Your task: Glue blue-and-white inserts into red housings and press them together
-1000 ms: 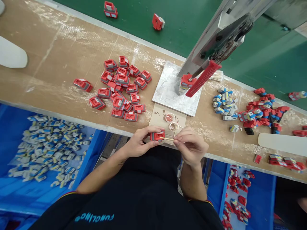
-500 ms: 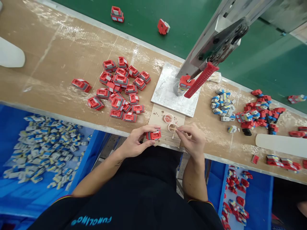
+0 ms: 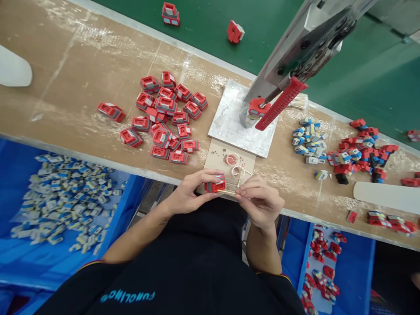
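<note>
My left hand (image 3: 192, 189) pinches a red and grey toy vehicle part (image 3: 215, 185) between thumb and fingers, just past the bench's near edge. In my right hand (image 3: 260, 199) is a thin cotton swab (image 3: 227, 191), its far end at the lower right side of the part. Whether that tip touches the part is hard to tell. Close beyond my hands stand a small round cup (image 3: 232, 154) with reddish contents and a second small cup (image 3: 233, 168), both on a stained cardboard sheet (image 3: 215, 153). Another stick (image 3: 241, 178) leans at the second cup.
A metal press plate (image 3: 226, 118) carries a red-handled toggle clamp (image 3: 280, 105) over a red part. Red vehicle parts (image 3: 164, 105) are heaped on the left; blue-white pieces (image 3: 308, 140) and red assemblies (image 3: 361, 148) lie right. Blue bins (image 3: 124, 210) flank me. A green surface (image 3: 203, 39) runs behind.
My right hand has brought the swab from the cup down and left to the held part. My left hand has turned the part slightly. The view has shifted a little.
</note>
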The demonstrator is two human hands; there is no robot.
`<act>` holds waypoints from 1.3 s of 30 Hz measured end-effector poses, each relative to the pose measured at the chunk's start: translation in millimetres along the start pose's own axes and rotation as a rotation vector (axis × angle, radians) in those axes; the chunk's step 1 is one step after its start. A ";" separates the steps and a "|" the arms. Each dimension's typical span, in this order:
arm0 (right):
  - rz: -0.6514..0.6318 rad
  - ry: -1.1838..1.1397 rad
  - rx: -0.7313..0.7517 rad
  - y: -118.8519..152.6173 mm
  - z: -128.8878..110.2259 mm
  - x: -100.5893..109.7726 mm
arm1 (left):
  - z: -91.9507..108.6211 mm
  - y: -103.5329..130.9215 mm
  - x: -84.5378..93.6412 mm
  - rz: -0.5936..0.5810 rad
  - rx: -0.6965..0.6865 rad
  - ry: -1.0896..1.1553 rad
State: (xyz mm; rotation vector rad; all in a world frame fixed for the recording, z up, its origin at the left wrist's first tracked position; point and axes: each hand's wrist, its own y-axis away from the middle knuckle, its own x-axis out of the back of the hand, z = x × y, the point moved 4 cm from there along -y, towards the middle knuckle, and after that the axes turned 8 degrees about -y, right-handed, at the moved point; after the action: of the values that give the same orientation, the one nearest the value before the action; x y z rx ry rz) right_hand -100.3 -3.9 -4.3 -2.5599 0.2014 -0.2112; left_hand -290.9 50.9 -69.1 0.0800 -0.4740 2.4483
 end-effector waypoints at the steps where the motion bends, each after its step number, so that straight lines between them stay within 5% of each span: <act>1: -0.011 0.000 0.001 -0.4 0.3 -1.0 | 0.3 0.2 0.6 0.001 0.000 -0.004; 6: -0.045 0.042 0.010 0.5 -0.1 2.5 | 1.3 0.6 2.2 0.013 -0.014 -0.018; 12: 0.156 0.157 0.001 5.5 9.5 46.0 | -3.2 4.2 5.6 0.017 0.027 -0.001; 14: 0.106 0.273 -0.026 3.9 18.2 50.5 | -6.1 5.8 6.0 0.022 0.069 0.012; 19: -0.137 0.419 -0.030 -0.5 35.7 35.8 | -7.5 5.5 5.1 0.050 0.096 0.012; 26: 0.044 0.180 -0.005 2.4 7.1 35.7 | -1.7 -0.9 7.8 0.025 0.036 -0.067; 39: -0.061 0.113 0.023 -4.9 -0.6 6.7 | 4.9 -5.4 3.8 0.007 -0.023 -0.093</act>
State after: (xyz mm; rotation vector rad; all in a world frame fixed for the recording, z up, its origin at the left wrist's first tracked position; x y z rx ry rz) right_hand -93.4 -1.4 -0.4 -2.5354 0.1625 -0.3801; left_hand -291.0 55.4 -62.1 0.1839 -0.5440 2.4533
